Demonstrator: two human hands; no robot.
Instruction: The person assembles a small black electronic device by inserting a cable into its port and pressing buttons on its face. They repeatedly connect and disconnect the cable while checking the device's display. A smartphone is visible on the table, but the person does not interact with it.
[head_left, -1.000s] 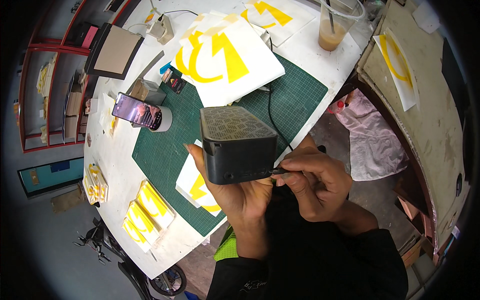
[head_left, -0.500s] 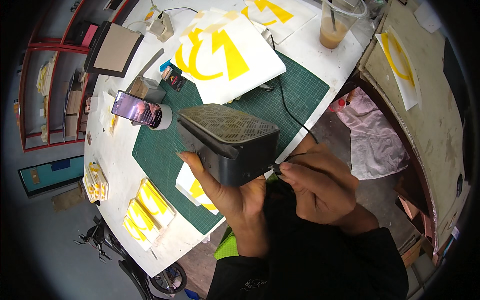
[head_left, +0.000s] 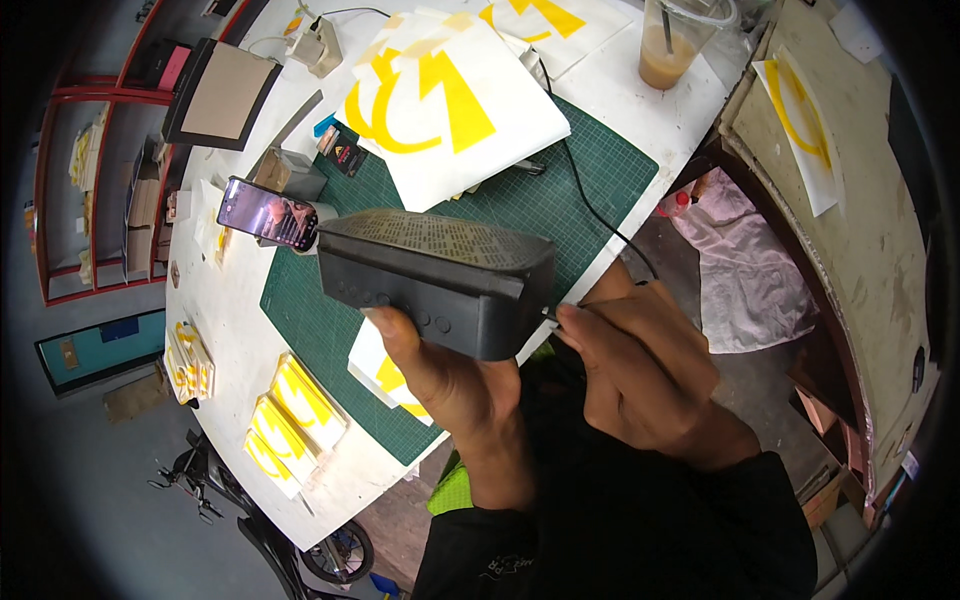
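Observation:
My left hand (head_left: pixel 455 390) is wrapped round a black box-shaped speaker (head_left: pixel 415 295) with a patterned grille on top, held above the table. Its thumb lies by the round buttons on the near side. At the speaker's right end, my right hand (head_left: pixel 645 375) pinches a small cable plug (head_left: pixel 549 317), whose metal tip shows beside the casing. Whether the tip is in a socket I cannot tell. A black cable (head_left: pixel 597 213) runs across the table edge down to behind my right hand.
Beneath lies a green cutting mat (head_left: pixel 610 165) on a white table (head_left: pixel 225 440). Yellow-printed white sheets (head_left: pixel 470 110) cover its far part. A phone (head_left: pixel 266 212) leans on a stand at left; folded printed stacks (head_left: pixel 295 420) lie nearer. A drink cup (head_left: pixel 668 50) stands far right.
The speaker has shifted left and turned, showing more of its buttoned side. The plug's metal tip shows more plainly now. My right hand stays nearly in place, still pinching the plug.

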